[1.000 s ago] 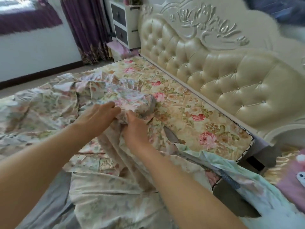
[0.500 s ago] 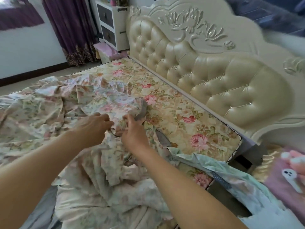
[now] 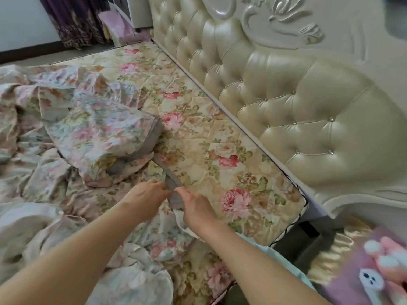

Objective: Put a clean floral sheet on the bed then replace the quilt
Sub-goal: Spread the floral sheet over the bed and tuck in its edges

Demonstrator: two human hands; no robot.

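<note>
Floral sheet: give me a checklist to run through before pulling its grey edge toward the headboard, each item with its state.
1. Left hand has a grip on the grey edge: ok.
2. Right hand also pinching that edge: ok.
3. Floral sheet spread flat: not ok, it lies bunched and creased.
4. Mattress bare beside the headboard: ok.
5. Which corner of the sheet this is: cannot tell.
6. Quilt off the bed: cannot tell.
</note>
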